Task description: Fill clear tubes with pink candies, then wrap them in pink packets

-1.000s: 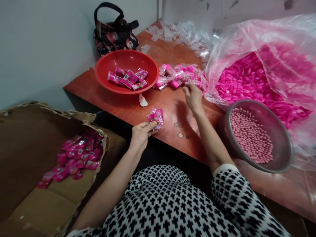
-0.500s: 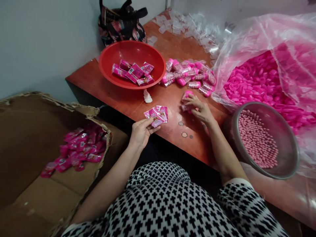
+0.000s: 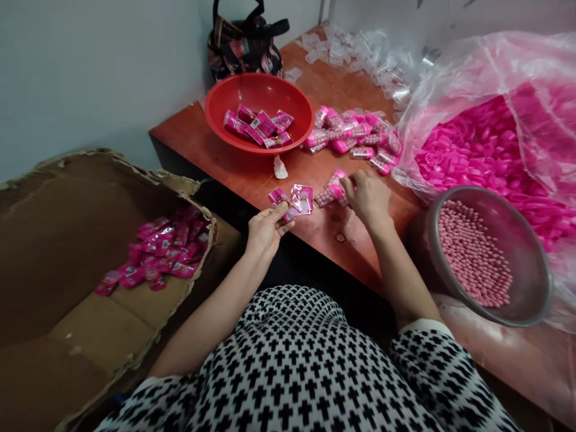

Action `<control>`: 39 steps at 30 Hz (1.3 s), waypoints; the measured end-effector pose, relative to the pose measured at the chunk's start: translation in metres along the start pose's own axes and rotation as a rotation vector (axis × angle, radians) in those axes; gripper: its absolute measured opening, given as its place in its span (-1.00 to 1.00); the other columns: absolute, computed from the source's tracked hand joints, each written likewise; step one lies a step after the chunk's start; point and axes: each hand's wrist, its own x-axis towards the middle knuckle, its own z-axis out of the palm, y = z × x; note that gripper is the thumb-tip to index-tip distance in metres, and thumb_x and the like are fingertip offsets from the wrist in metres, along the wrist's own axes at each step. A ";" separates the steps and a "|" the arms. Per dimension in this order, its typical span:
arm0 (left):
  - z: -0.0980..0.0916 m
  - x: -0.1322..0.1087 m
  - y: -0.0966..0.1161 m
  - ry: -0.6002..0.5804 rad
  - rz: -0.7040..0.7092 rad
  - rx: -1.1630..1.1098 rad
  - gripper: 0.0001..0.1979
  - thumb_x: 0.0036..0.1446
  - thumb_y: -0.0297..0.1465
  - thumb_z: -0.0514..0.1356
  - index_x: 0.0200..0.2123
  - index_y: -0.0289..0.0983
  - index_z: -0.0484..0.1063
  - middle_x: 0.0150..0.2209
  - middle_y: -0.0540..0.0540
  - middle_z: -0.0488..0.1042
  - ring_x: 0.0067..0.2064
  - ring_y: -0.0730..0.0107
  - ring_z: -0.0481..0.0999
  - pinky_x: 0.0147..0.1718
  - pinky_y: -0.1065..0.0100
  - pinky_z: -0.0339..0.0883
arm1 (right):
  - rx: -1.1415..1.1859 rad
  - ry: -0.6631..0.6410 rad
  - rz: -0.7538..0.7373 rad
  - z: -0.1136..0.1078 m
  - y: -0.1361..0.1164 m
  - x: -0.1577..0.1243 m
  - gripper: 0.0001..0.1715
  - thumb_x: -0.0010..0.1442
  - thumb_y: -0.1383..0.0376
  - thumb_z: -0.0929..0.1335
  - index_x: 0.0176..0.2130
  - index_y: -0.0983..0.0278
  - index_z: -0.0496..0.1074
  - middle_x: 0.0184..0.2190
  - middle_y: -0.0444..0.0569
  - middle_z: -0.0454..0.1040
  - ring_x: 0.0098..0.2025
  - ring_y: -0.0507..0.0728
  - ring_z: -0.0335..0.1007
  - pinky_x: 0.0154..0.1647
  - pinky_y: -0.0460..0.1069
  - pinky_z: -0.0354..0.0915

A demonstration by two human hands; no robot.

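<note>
My left hand (image 3: pixel 266 233) pinches a shiny pink printed packet (image 3: pixel 284 204) between thumb and fingers, just over the table's front edge. Close beside it, a second flat pink packet (image 3: pixel 303 199) lies at the edge of the wooden table. My right hand (image 3: pixel 369 198) has its fingers curled down at a small group of clear bottles (image 3: pixel 331 191) with pink caps and pink beads inside. Its fingertips close on the right side of this group, and partly hide the bottle there. Farther back is a pile of similar filled bottles (image 3: pixel 353 133).
A red bowl (image 3: pixel 213 129) with several pink packets stands behind my left hand. At the left, a torn cardboard box (image 3: pixel 85 354) contains more packets. On the right are a grey bowl (image 3: pixel 531 288) of pink beads and a plastic bag (image 3: pixel 414 132) of pink caps. Clear containers (image 3: pixel 373 57) lie behind.
My right hand has closed in on the small bottles, which now lie turned and nearer the packets. The packets by my left hand have spread apart. The view has shifted slightly left.
</note>
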 end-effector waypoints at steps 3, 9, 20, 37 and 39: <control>-0.002 0.000 0.001 0.025 0.004 -0.031 -0.78 -0.11 -0.44 0.38 -0.54 -0.39 0.38 -0.54 -0.05 0.49 -0.56 0.51 0.48 -0.55 0.48 0.43 | -0.082 -0.133 0.047 0.005 -0.022 -0.010 -0.44 0.26 -0.01 0.18 -0.16 0.38 0.46 -0.24 0.25 0.52 -0.18 0.31 0.47 -0.20 0.10 0.29; -0.004 0.002 0.001 0.036 -0.022 -0.072 -0.81 -0.07 -0.44 0.36 -0.49 -0.38 0.39 -0.52 -0.05 0.51 -0.52 0.49 0.51 -0.51 0.48 0.44 | -0.099 -0.144 0.205 0.032 -0.040 -0.006 -0.30 0.18 -0.10 0.23 -0.06 0.47 0.38 -0.21 0.33 0.50 -0.12 0.36 0.47 -0.18 0.13 0.30; -0.003 0.009 0.004 -0.008 -0.112 -0.223 -0.80 -0.06 -0.41 0.37 -0.36 -0.36 0.47 -0.44 -0.08 0.54 -0.42 0.42 0.57 -0.38 0.43 0.47 | 0.195 -0.004 0.062 0.042 -0.016 -0.028 -0.67 0.25 0.22 0.17 -0.20 0.38 0.39 -0.30 0.16 0.51 -0.25 0.20 0.44 -0.24 0.09 0.30; 0.020 -0.009 -0.013 -0.142 -0.105 -0.221 -0.69 -0.17 -0.31 0.42 -0.45 -0.36 0.40 -0.51 -0.03 0.49 -0.51 0.50 0.47 -0.45 0.44 0.36 | 1.416 -0.215 0.178 0.045 -0.055 -0.105 -0.64 0.20 0.03 0.28 -0.16 0.24 0.26 -0.51 -0.24 0.40 -0.68 -0.10 0.31 -0.69 -0.18 0.35; 0.022 -0.010 -0.012 -0.164 -0.085 -0.182 -0.67 -0.18 -0.28 0.42 -0.46 -0.36 0.39 -0.53 -0.02 0.48 -0.53 0.52 0.45 -0.49 0.46 0.33 | 1.458 -0.227 0.176 0.046 -0.054 -0.106 -0.63 0.19 0.03 0.29 -0.15 0.24 0.26 -0.53 -0.26 0.39 -0.67 -0.09 0.32 -0.69 -0.18 0.35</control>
